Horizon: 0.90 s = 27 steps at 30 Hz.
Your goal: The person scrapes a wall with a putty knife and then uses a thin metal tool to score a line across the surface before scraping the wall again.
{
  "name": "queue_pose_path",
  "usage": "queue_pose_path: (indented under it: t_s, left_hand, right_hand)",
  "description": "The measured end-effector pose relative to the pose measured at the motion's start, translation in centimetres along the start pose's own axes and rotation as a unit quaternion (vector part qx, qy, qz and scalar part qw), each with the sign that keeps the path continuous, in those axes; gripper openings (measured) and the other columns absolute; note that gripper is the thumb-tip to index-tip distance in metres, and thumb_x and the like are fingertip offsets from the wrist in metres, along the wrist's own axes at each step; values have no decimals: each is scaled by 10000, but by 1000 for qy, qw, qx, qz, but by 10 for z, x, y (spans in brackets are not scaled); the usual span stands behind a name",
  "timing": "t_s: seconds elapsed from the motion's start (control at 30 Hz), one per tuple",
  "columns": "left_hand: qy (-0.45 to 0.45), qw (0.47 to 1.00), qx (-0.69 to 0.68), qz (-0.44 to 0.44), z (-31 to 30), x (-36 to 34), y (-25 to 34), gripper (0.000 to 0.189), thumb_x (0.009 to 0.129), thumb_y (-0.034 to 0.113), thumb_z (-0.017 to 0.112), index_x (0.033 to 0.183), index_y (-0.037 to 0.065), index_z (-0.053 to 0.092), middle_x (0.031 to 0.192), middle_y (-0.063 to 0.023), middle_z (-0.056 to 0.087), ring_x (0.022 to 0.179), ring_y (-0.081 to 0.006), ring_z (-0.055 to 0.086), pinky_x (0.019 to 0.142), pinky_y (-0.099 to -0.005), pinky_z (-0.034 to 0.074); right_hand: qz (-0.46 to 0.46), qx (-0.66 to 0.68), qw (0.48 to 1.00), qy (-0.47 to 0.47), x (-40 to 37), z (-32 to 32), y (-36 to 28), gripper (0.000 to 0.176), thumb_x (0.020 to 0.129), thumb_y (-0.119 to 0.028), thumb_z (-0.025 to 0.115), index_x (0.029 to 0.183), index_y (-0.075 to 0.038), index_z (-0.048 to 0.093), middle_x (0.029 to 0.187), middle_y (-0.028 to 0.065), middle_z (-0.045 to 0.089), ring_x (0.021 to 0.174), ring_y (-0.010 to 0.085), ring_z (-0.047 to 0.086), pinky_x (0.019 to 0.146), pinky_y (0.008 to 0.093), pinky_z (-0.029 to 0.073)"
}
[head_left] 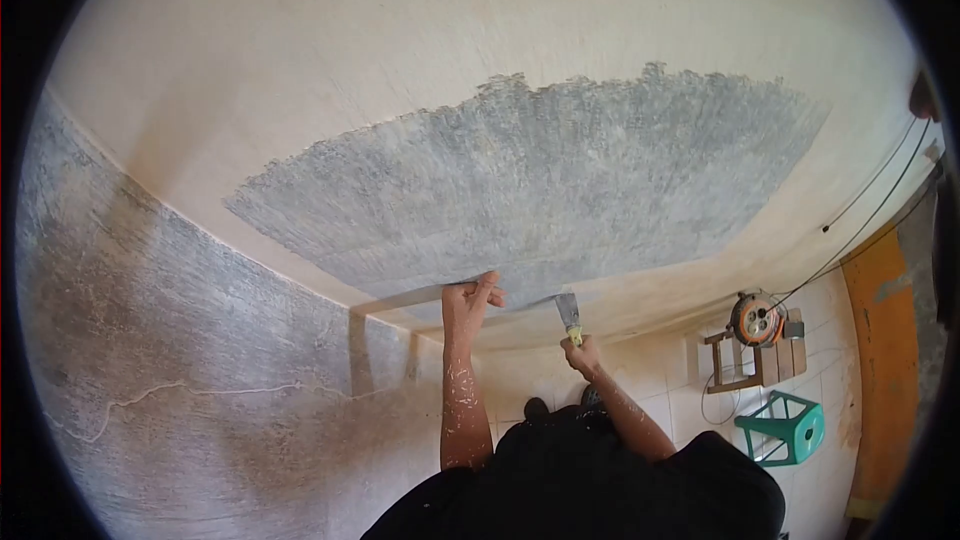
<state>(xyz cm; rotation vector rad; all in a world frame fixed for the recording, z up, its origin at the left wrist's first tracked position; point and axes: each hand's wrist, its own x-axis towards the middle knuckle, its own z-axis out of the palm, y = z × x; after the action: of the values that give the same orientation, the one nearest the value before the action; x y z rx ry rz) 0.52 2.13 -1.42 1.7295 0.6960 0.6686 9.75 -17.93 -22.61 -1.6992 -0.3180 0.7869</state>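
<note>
My right hand (581, 354) is wrapped round the pale yellow handle of a putty knife (567, 308). Its flat metal blade points up toward the wall, at the lower edge of the grey patch. To its left, my left hand (470, 302) is raised close to the wall with fingers bent and drawn together; whether a thin thing sits in them is hidden. White flecks dot both forearms. The wall has a large rough grey patch (560, 180) surrounded by cream coating (400, 30).
A mottled grey side wall (190, 310) with a pale wavy line meets this wall on the left. At right, an orange-and-black cable reel (757, 319) rests on a wooden stool (783, 362), beside a green plastic stool (800, 432). Black cables hang by an orange panel (885, 340).
</note>
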Motion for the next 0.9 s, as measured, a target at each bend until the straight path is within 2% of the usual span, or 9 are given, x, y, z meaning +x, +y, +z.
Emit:
queue_pose_path:
  t_s: [0.13, 0.17, 0.27, 0.4, 0.53, 0.67, 0.7, 0.77, 0.9]
  left_hand:
    - [2, 999, -3, -39, 3, -9, 4, 466, 884, 362, 665, 644, -37, 690, 612, -113, 673, 614, -129, 640, 659, -288, 479]
    - [1, 999, 6, -52, 2, -12, 6, 470, 884, 368, 664, 643, -35, 691, 612, -112, 673, 615, -129, 639, 660, -289, 479]
    - [-4, 998, 60, -37, 0, -9, 9, 480, 887, 382, 654, 637, -25, 693, 621, -109, 676, 612, -131, 631, 671, -294, 476]
    - [14, 999, 26, -36, 5, -11, 3, 495, 888, 404, 647, 634, -18, 698, 622, -102, 677, 618, -128, 618, 693, -303, 473]
    - [13, 997, 54, -44, 2, -7, 11, 488, 887, 403, 648, 647, -18, 702, 631, -103, 680, 629, -134, 621, 720, -310, 473]
    - [15, 998, 32, -44, 6, -11, 0, 478, 891, 397, 645, 672, -24, 706, 638, -103, 682, 633, -138, 627, 722, -304, 471]
    - [13, 999, 22, -45, 4, -12, 1, 477, 892, 396, 644, 679, -26, 708, 638, -102, 682, 635, -139, 629, 721, -303, 471]
    - [9, 998, 38, -52, 3, -14, 5, 475, 894, 393, 642, 687, -29, 708, 637, -104, 681, 639, -140, 632, 732, -303, 474]
    - [17, 998, 23, -56, 6, -12, 3, 473, 898, 388, 638, 682, -26, 709, 625, -105, 676, 641, -139, 632, 744, -308, 474]
  right_hand:
    - [-16, 9, 1000, -3, -3, 1, -19, 324, 797, -226, 601, 528, -92, 481, 472, -19, 472, 404, 89, 433, 400, 273, 339]
    - [0, 26, 999, -26, -6, -1, -23, 285, 774, -232, 600, 565, -64, 506, 503, -5, 489, 452, 95, 458, 420, 301, 361]
    - [62, 12, 998, -30, -10, -5, -4, 297, 773, -235, 607, 553, -72, 492, 500, -12, 482, 448, 85, 448, 421, 290, 350]
    - [4, 41, 998, -42, -12, -3, -47, 305, 800, -213, 594, 540, -92, 491, 481, -19, 474, 402, 87, 430, 387, 282, 323]
    - [67, 11, 998, -17, -16, -1, -9, 299, 805, -206, 591, 547, -89, 496, 482, -19, 473, 409, 88, 424, 397, 286, 323]
    - [-71, -11, 997, 6, -4, 2, -33, 319, 792, -233, 586, 535, -71, 491, 474, -15, 464, 414, 85, 428, 392, 287, 311]
    - [-63, -22, 998, 14, -2, 5, -28, 329, 787, -239, 588, 532, -60, 481, 470, -13, 459, 416, 82, 429, 397, 283, 314]
    - [-30, -33, 999, 20, -4, 12, 27, 326, 787, -235, 588, 532, -66, 477, 470, -14, 458, 412, 82, 428, 396, 281, 320]
    - [38, 28, 999, 8, -11, 10, 3, 317, 789, -230, 583, 533, -82, 468, 471, -20, 456, 404, 81, 427, 390, 278, 329]
